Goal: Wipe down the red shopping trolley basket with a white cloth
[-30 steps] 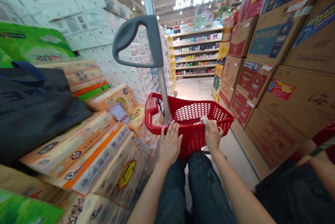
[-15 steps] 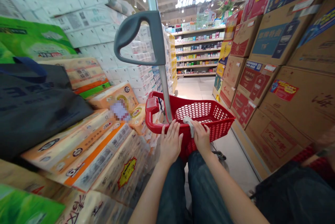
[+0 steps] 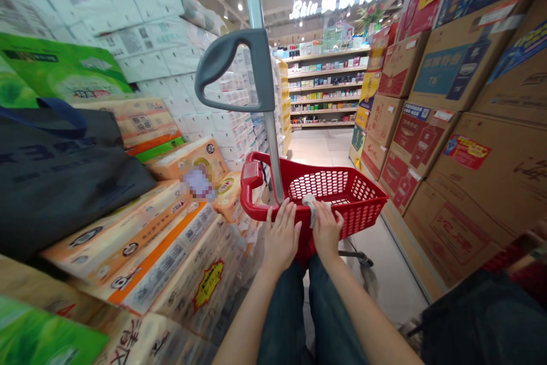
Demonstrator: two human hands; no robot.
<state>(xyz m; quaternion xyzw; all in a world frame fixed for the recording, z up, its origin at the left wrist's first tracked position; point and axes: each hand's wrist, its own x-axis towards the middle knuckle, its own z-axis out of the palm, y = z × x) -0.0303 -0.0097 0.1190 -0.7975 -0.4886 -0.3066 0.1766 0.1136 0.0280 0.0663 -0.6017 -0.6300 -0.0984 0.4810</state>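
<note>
A red plastic shopping basket [image 3: 361, 214] with lattice sides stands before my knees. From its left end rises a metal pole with a grey loop handle [image 3: 261, 72]. My left hand [image 3: 282, 235] lies on the near rim, its fingers extended and touching the red plastic beside the foot of the pole. Just to the right, my right hand [image 3: 326, 228] presses a crumpled white cloth [image 3: 311, 203] over the same rim, with its fingers bent around it. Part of the cloth is hidden under those fingers.
Packs of tissue paper [image 3: 166, 251] are stacked close on the left, with a dark grey bag [image 3: 64, 165] on them. Cardboard cartons [image 3: 461, 183] line the right side. Shelves [image 3: 325, 89] stand at the far end. Another person's dark clothing [image 3: 482, 319] shows at lower right.
The view has shifted slightly, so the basket and handle appear a little lower and to the right. My right hand still holds the cloth on the rim; my left stays on it.
</note>
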